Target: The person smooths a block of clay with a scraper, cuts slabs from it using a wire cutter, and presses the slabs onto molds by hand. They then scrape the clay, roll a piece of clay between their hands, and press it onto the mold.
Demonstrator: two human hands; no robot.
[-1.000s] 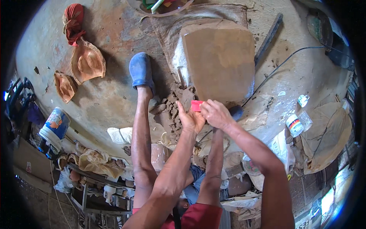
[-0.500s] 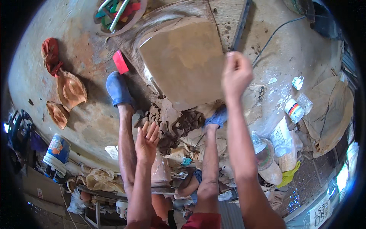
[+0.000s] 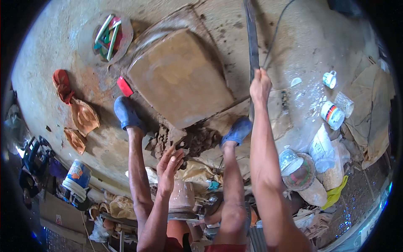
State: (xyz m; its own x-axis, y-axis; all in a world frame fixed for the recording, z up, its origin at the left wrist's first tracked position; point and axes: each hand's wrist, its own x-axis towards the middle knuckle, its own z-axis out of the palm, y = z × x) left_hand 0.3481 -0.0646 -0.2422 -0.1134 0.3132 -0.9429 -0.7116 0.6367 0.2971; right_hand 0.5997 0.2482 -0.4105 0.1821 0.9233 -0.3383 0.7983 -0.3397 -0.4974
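Note:
My right hand [image 3: 261, 87] is closed around a long dark flat bar [image 3: 253, 46], which runs from the far edge of the picture to beside my right foot. Over a heap of broken brown clay scraps [image 3: 200, 142], my left hand [image 3: 169, 166] is half raised, its fingers loosely stretched. Nothing clearly shows in its grasp. A thick, smooth, squarish clay slab [image 3: 180, 77] lies on a sheet on the floor beyond my feet, left of the bar. Near its left corner is a red flat piece [image 3: 124, 86].
A round basin [image 3: 129, 35] of coloured strips stands far left. Clay moulds [image 3: 85, 117] and a red cloth bundle [image 3: 63, 86] lie left. At right are a mug [image 3: 329, 79], a white tub [image 3: 333, 116] and a bucket [image 3: 290, 161]. My blue clogs [image 3: 237, 131] flank the scraps.
The view has shifted, and the slab appears further left. The bar now reaches nearer, past my right hand along its left side. My left hand has turned and its fingers point more to the right.

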